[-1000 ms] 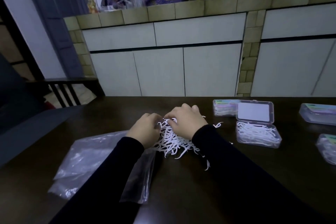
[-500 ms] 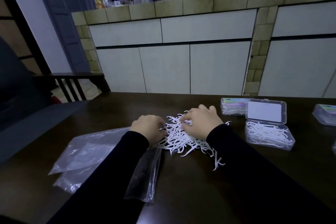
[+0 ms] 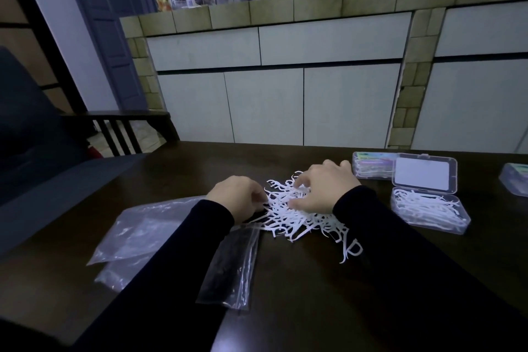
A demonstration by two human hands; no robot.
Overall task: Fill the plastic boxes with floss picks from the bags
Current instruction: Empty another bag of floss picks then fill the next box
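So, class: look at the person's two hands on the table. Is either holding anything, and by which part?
Both the left hand and the right hand are in the floss pick pile. Whether either grips a pick, or by which part, cannot be told.

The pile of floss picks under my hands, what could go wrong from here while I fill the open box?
1. The pile of floss picks is tangled, and a few strays lie near your right sleeve; the arm may sweep them off the table.
2. The open box already looks quite full; more picks could spill over or stop the lid closing.
3. The left hand is beside the empty bags, which could get dragged along.
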